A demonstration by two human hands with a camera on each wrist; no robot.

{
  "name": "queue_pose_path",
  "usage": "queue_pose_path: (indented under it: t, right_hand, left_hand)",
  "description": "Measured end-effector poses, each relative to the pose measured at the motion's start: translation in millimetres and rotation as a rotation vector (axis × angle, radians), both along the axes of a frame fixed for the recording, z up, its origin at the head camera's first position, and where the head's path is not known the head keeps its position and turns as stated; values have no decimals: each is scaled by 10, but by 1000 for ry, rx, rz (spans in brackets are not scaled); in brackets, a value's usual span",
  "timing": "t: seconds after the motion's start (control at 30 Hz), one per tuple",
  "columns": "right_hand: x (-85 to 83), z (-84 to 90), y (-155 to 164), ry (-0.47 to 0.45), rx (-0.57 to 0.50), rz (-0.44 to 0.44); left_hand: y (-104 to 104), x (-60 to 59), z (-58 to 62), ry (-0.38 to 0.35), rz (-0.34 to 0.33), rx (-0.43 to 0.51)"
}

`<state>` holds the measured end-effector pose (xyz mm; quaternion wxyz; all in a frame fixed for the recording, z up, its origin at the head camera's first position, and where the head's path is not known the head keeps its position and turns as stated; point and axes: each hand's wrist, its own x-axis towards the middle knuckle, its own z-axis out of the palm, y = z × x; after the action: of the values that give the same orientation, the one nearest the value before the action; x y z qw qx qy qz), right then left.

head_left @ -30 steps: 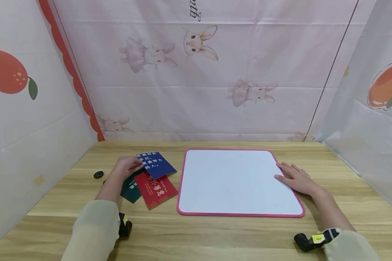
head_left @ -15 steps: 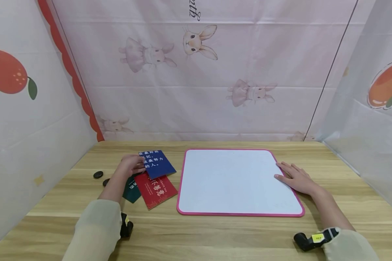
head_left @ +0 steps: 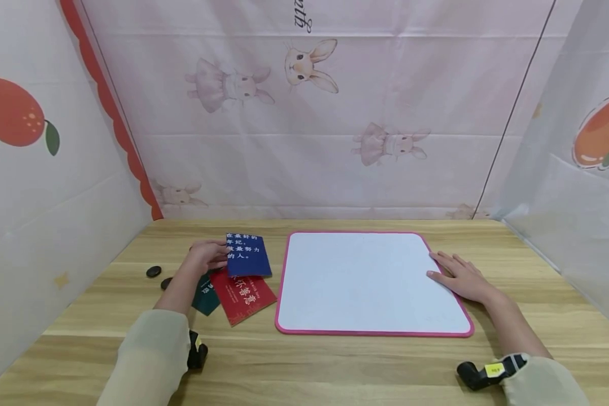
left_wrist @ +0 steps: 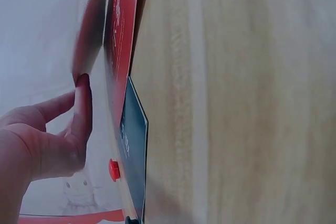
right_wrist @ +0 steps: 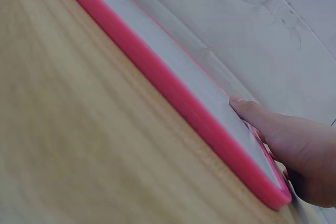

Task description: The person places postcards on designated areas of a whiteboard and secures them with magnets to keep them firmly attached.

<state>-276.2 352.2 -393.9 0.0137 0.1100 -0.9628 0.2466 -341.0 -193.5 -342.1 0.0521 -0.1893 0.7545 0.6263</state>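
Backdrop: Pale pink cloth printed with rabbits hangs behind a wooden desk (head_left: pixel 335 361), with orange fruit prints on the white side sheets.
Board: one white board with a pink rim (head_left: pixel 370 334) lies flat at the middle of the desk, its face blank.
Right hand: the right hand (head_left: pixel 462 278) rests flat on the board's right edge, fingers straight and slightly spread, holding nothing; the wrist view shows a fingertip lying on the white face just inside the rim.
Cards: three in all, overlapping just left of the board. One blue card (head_left: pixel 247 255) with white lettering lies on top at the far end, one red card (head_left: pixel 243 296) below it, and one dark green card (head_left: pixel 205 293) is partly tucked under the red one and the forearm.
Left hand: the left hand (head_left: pixel 206 257) pinches the left edge of the blue card, fingers curled onto it. Whether the card is lifted clear of the red one cannot be told.
Small pieces: two black round discs (head_left: pixel 153 272) sit on the desk left of the cards, one partly hidden by the left arm.
Risk: with a light edge pinch, the blue card could slip from the fingers, and dragging it could pull the red card askew, since the two overlap. The forearm passes close to the nearer disc and could knock it.
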Motion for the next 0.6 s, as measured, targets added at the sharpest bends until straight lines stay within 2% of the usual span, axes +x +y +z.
queue_pose_path:
  t: [0.17,0.6]
  right_hand:
    - [7,3,2,-4,-3,-3]
    - [-12,-10,9,5,-2,5]
  left_hand:
    - [21,-2,-10,0,4,-63]
    - [44,9,-12,6,-3,-57]
